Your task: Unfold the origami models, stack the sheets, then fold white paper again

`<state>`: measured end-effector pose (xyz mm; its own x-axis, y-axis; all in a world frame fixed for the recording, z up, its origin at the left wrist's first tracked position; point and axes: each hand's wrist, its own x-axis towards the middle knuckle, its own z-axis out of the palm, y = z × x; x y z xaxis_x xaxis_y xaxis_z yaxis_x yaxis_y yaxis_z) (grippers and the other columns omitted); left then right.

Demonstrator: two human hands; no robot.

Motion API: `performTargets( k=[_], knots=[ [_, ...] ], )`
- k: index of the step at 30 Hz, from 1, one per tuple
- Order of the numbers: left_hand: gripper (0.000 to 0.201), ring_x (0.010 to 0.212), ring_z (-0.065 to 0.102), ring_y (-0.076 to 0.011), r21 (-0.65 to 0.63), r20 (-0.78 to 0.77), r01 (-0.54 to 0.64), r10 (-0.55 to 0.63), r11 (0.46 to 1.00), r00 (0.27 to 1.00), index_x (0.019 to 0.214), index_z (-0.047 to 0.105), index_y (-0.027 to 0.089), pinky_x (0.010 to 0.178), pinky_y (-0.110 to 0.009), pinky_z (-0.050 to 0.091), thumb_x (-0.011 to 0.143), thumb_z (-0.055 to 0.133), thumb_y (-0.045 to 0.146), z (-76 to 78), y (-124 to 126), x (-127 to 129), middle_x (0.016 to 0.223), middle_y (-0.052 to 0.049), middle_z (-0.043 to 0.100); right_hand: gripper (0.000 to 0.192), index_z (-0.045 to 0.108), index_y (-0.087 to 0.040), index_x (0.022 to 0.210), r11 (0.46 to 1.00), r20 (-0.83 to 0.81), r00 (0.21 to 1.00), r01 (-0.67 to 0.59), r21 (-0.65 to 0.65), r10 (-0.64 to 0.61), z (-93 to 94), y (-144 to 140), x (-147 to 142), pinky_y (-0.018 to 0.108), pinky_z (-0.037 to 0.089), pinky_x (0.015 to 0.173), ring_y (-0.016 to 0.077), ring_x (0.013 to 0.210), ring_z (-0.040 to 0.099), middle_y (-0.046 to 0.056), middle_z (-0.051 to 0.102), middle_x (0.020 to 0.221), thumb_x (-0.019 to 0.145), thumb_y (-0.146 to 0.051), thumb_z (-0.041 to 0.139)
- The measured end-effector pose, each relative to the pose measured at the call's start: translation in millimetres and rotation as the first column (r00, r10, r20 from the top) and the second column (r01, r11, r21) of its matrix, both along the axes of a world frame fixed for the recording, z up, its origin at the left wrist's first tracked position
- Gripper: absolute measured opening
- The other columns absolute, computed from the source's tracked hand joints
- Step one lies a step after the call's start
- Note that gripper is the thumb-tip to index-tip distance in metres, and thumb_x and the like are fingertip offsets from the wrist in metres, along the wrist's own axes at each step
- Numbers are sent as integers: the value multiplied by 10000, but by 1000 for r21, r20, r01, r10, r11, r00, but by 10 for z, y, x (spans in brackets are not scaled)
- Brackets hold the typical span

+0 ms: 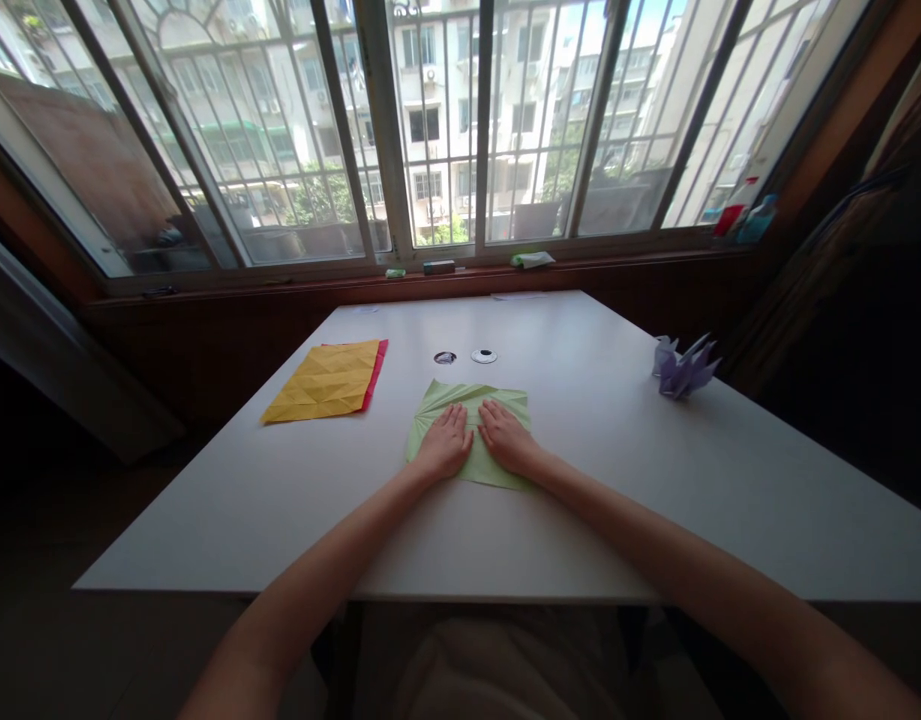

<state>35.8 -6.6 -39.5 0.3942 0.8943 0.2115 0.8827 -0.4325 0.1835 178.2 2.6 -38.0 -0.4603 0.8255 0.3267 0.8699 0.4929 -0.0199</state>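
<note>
Green paper lies mid-worktop under your flat, open left hand and right hand, side by side. It looks light, thin, easily creased; pinch it at an edge or corner. Yellow sheets sit left, a purple origami figure right.

yellow paper on red sheet, purple origami, white table
</note>
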Motion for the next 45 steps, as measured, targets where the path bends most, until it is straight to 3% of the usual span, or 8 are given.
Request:
performTargets(
  k=[6, 15, 25, 35, 38, 40, 42, 45],
  knots=[
    [515, 1320, 236, -229, -4, -24, -32, 32, 999, 999, 1300, 351, 24, 1091, -369, 200, 893, 256, 325, 38, -1, -99, 1399, -169, 311, 446, 463, -4, 1215, 1000, -24, 1000, -10, -17, 10, 8, -9, 26, 401, 301, 1037, 252, 1252, 370, 208, 455, 1297, 883, -228, 268],
    [538, 1325, 226, -205, -38, -90, -92, 88, 995, 992, 1324, 318, 31, 1089, -333, 186, 903, 228, 353, 42, 72, -477, 1416, -146, 287, 464, 447, 34, 1223, 999, -8, 1000, -7, -37, 6, 20, -22, 24, 399, 291, 1043, 267, 1261, 353, 226, 424, 1314, 882, -224, 268],
    [475, 1341, 182, -193, -134, -119, -132, 116, 982, 986, 1363, 265, 227, 1057, -483, 169, 909, 197, 346, 172, 27, -783, 1451, -45, 226, 465, 448, 16, 1227, 998, -18, 1000, 4, -65, -5, 57, -32, 11, 394, 282, 1050, 257, 1271, 339, 212, 413, 1328, 880, -233, 263],
    [431, 1324, 221, -264, -102, -161, -165, 147, 981, 976, 1314, 371, 295, 1035, -480, 219, 904, 262, 371, 312, -3, -1032, 1438, -85, 266, 468, 441, 15, 1235, 999, 18, 1000, 7, -51, -6, 76, -51, 12, 378, 281, 1051, 250, 1271, 340, 207, 420, 1326, 889, -237, 252],
    [423, 1301, 275, -277, 23, -152, -227, 228, 974, 962, 1284, 429, 173, 1035, -454, 244, 886, 317, 266, 423, 33, -915, 1403, -151, 317, 462, 439, 27, 1232, 998, 6, 1000, 4, -61, -3, 88, -56, 8, 371, 258, 1061, 245, 1276, 332, 220, 407, 1331, 887, -225, 264],
    [454, 1293, 290, -275, 88, -64, -274, 280, 958, 958, 1291, 387, 40, 1042, -424, 251, 871, 305, 192, 464, 49, -672, 1373, -211, 342, 461, 440, 29, 1232, 998, -6, 1000, 0, -58, 0, 88, -54, 5, 377, 258, 1061, 246, 1275, 334, 224, 406, 1329, 886, -223, 268],
    [480, 1295, 286, -268, 108, 40, -227, 224, 968, 974, 1302, 341, -9, 1049, -405, 254, 865, 293, 185, 438, 43, -334, 1374, -221, 334, 464, 447, 23, 1229, 999, -18, 1000, -2, -45, 1, 78, -50, 3, 396, 276, 1053, 254, 1267, 347, 223, 420, 1318, 884, -228, 264],
    [504, 1305, 268, -246, 32, 106, -114, 110, 993, 988, 1305, 322, -38, 1073, -350, 233, 867, 274, 207, 284, -10, 128, 1384, -208, 324, 458, 462, 22, 1219, 999, -14, 1000, -26, -21, 25, 56, -43, 5, 415, 292, 1045, 265, 1250, 371, 222, 442, 1300, 855, -184, 277]
  ],
)
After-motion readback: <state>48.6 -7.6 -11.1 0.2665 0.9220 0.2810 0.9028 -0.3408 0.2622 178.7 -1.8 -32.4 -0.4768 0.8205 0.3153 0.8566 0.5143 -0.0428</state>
